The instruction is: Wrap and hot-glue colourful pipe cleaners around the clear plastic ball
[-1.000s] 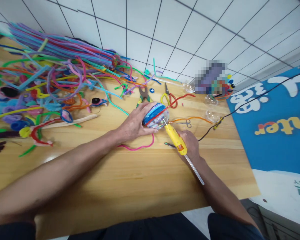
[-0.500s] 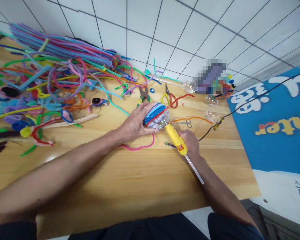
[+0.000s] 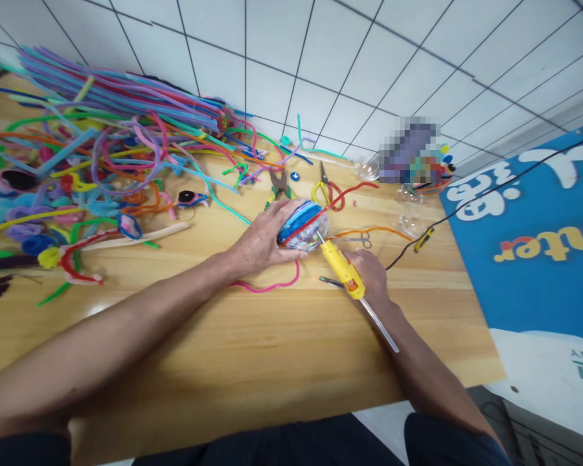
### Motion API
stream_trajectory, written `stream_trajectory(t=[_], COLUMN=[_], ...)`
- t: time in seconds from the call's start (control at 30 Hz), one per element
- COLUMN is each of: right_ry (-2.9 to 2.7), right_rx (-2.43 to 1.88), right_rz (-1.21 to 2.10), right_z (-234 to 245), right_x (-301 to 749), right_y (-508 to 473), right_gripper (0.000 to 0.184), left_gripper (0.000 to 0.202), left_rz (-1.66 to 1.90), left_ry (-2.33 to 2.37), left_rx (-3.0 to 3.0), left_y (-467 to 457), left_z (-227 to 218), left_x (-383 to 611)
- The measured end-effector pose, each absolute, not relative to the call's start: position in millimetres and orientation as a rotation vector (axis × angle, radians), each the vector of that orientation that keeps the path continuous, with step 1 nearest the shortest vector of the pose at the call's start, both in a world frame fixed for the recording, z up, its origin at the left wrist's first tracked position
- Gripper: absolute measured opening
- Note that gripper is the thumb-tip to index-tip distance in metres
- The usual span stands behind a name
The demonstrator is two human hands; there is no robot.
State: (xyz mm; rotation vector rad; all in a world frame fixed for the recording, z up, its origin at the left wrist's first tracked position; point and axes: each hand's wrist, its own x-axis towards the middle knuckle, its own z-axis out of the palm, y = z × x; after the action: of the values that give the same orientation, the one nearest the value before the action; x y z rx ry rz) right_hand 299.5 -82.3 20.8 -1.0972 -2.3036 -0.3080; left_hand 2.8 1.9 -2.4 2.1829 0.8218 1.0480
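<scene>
My left hand (image 3: 262, 243) is closed around the left side of a clear ball (image 3: 301, 226) wrapped partly in blue, white and red pipe cleaners. A red pipe cleaner (image 3: 352, 193) runs off the ball to the upper right. My right hand (image 3: 369, 272) grips a yellow hot glue gun (image 3: 340, 262), its metal nozzle at the ball's right side. A clear glue stick (image 3: 379, 323) sticks out of the gun's rear. Below the ball curves a pink pipe cleaner (image 3: 272, 287). The gun partly covers a dark pen-like tool (image 3: 330, 281).
Pliers (image 3: 280, 184), scissors (image 3: 328, 191) and small metal scissors (image 3: 364, 239) lie beyond my hands. A heap of pipe cleaners (image 3: 126, 155) covers the left side. Clear half-shells (image 3: 412, 224) and a yellow cutter (image 3: 424, 239) lie right, near a black cord (image 3: 486, 194).
Both hands, the ball and the glue gun hold almost the same position. At the right, the black cord has shifted slightly off the yellow cutter.
</scene>
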Motion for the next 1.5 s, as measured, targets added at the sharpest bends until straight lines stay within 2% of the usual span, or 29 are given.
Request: stream_trajectory(t=[0.13, 0.3, 0.5, 0.73, 0.83, 1.0, 1.07, 1.13, 1.33, 1.5], right_ry=[-2.353, -2.343, -2.226, -2.244, -2.246, -2.303, -2.339, -2.356, -2.248, -2.272], right_rx=[-1.074, -1.155, -1.295, -1.312, -1.309, -1.214, -1.168, -1.156, -1.257, -1.294], right_rz=[-0.333, -0.265, 0.005, -0.012, -0.044, -0.209, -0.265, -0.271, -0.085, -0.145], right_z=[28, 27, 19, 16, 16, 24, 29, 31, 24, 22], right_x=[304, 306, 301, 302, 300, 299, 300, 301, 297, 295], right_y=[-81, -83, -92, -93, -93, -90, -88, -88, -95, -96], right_gripper=[0.055, 0.059, 0.031, 0.027, 0.031, 0.056, 0.059, 0.056, 0.031, 0.041], left_gripper=[0.099, 0.100, 0.097, 0.099, 0.099, 0.098, 0.098, 0.098, 0.097, 0.099], left_rz=[1.040, 1.038, 1.036, 1.027, 1.024, 1.028, 1.030, 1.036, 1.046, 1.040], left_ry=[0.804, 0.793, 0.816, 0.833, 0.841, 0.835, 0.829, 0.820, 0.820, 0.840], left_rx=[2.169, 2.171, 2.190, 2.167, 2.163, 2.162, 2.164, 2.168, 2.167, 2.156], left_y=[3, 4, 2, 2, 1, 2, 2, 2, 2, 2], left_z=[-2, -2, -1, 0, 0, 0, 0, 0, -1, -1], left_x=[2, 1, 3, 3, 3, 4, 4, 3, 4, 4])
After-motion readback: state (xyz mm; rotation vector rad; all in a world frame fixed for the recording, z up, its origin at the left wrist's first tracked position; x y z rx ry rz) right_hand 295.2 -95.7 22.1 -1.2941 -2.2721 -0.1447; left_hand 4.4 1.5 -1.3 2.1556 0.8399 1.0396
